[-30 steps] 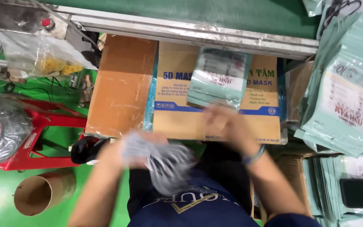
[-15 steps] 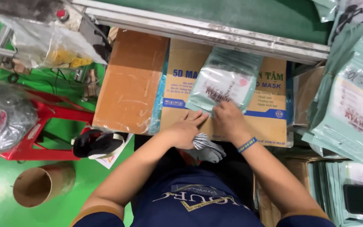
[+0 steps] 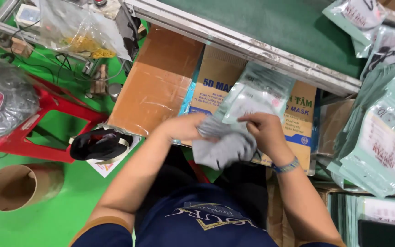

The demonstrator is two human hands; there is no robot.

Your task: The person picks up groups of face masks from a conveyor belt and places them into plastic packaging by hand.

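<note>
Clearly soft and light, the grey masks (image 3: pixel 222 148) bunch above your lap, at the clear pouch (image 3: pixel 252 98) mouth. Your left hand (image 3: pixel 184 128) and right hand (image 3: pixel 264 130) each pinch them; hold the stack's edges, since it flops.

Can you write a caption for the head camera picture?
Both hands, left and right, push grey masks into a pale green pouch.
</note>
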